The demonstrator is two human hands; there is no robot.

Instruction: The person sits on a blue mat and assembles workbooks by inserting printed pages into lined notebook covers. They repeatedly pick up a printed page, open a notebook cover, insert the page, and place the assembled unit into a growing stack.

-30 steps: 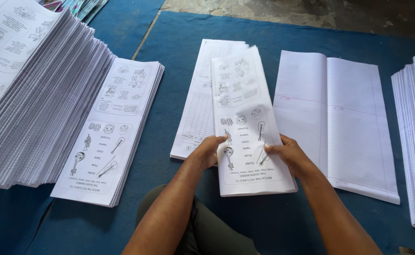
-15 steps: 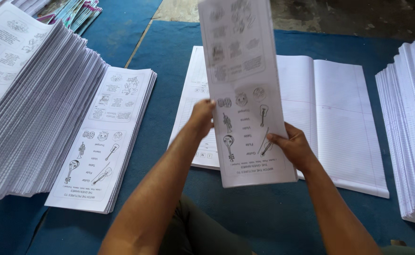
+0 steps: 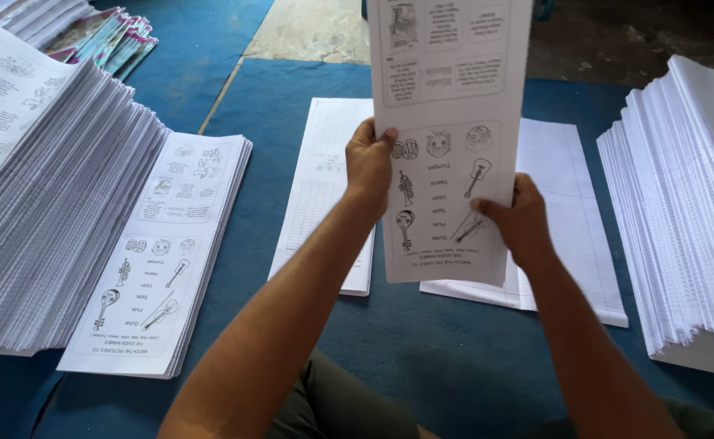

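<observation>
A printed worksheet bundle (image 3: 446, 138) is held upright at centre frame, pinched closed by left hand (image 3: 369, 162) and right hand (image 3: 519, 223). Sheets could be fanned out and dropped if the edge grip is loosened.

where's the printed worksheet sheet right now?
Head view, centre: the printed worksheet is lifted off the blue mat, held by the left hand and right hand, above two ruled sheets.
</observation>
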